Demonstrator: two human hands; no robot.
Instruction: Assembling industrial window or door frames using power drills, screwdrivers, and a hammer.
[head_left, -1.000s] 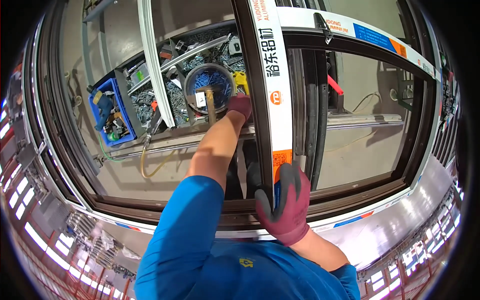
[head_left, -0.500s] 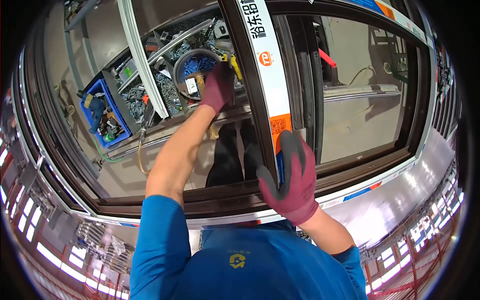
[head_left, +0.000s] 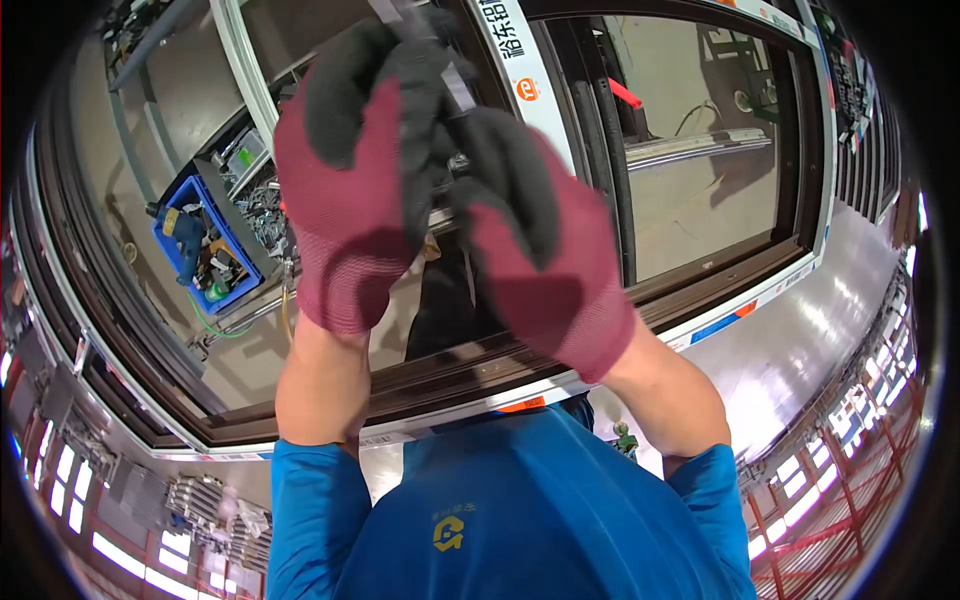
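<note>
Both hands are raised above the window frame in maroon gloves with dark grey palms and fingers. My left hand (head_left: 350, 180) is closed around a dark, slim object with pale grey patches (head_left: 459, 88), blurred and mostly hidden by the gloves. Close by on its right, my right hand (head_left: 550, 240) has its fingers closed at the object's lower end, where a small shiny bit shows. Beneath them lies the dark brown window frame (head_left: 715, 270), its middle bar (head_left: 545, 110) covered with white printed film.
Left of the hands, a blue bin (head_left: 258, 275) holds a blue-and-yellow power tool (head_left: 182, 240) and small parts. Metal fasteners (head_left: 265, 215) lie beside it. A pale bar (head_left: 240, 50) crosses the upper left. Something red (head_left: 625, 93) shows through the right opening.
My left hand has come up from the fastener tray towards me, now with the dark object. My right hand has left the frame's middle bar and risen to meet it.
</note>
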